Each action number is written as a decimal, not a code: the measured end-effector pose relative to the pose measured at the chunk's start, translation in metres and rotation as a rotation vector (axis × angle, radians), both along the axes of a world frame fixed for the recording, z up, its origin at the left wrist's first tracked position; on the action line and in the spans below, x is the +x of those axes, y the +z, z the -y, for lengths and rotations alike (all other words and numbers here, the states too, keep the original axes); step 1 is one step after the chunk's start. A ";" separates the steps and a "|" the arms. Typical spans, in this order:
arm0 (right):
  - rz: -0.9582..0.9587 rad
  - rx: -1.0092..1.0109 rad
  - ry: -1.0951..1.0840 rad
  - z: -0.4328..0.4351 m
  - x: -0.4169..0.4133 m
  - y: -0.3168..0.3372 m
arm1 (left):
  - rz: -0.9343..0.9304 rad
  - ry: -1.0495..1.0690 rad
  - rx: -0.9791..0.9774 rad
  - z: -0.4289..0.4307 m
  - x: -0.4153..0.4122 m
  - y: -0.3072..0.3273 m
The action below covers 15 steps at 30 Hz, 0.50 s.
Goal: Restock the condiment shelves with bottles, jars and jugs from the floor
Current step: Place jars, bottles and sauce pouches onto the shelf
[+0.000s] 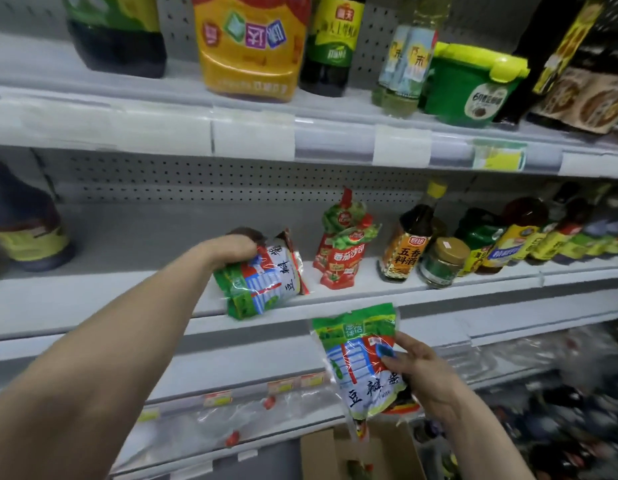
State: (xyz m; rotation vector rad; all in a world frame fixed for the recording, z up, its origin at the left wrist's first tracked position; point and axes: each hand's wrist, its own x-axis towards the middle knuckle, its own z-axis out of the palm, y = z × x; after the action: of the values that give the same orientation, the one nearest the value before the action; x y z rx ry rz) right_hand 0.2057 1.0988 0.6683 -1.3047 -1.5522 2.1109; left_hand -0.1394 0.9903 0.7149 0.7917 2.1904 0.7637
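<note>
The left hand has its fingers curled over the top of a green-and-red sauce pouch, gripping it where dark paste shows through the clear film. That pouch rests tilted on the middle shelf, with its lower corner hanging over the shelf's front edge. The right hand pinches a second pouch of the same kind, thumb on its printed face, holding it in the air just below that front edge. Further right on the middle shelf stand red tomato-sauce pouches, then a yellow-capped bottle of dark liquid and a gold-lidded jar of greenish contents. Well below the shelf an open cardboard box shows; what it holds is too blurred to tell.
</note>
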 end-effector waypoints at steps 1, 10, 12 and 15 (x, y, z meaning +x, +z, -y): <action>0.007 0.003 -0.011 0.000 -0.001 -0.001 | -0.147 -0.125 -0.091 -0.006 -0.003 0.000; 0.019 0.035 -0.036 0.006 -0.016 0.003 | -0.853 -0.309 -0.161 -0.026 0.037 -0.052; 0.014 0.020 -0.035 0.009 -0.021 0.004 | -0.892 -0.410 -0.291 -0.021 0.051 -0.064; 0.011 0.013 -0.020 0.011 -0.027 0.005 | -0.931 -0.475 -0.297 -0.017 0.050 -0.062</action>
State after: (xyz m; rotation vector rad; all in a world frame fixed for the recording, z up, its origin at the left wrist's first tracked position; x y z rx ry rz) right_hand 0.1784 1.0876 0.6729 -1.3243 -1.5481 2.0824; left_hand -0.0899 1.0077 0.6530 1.6440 2.6031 -0.2442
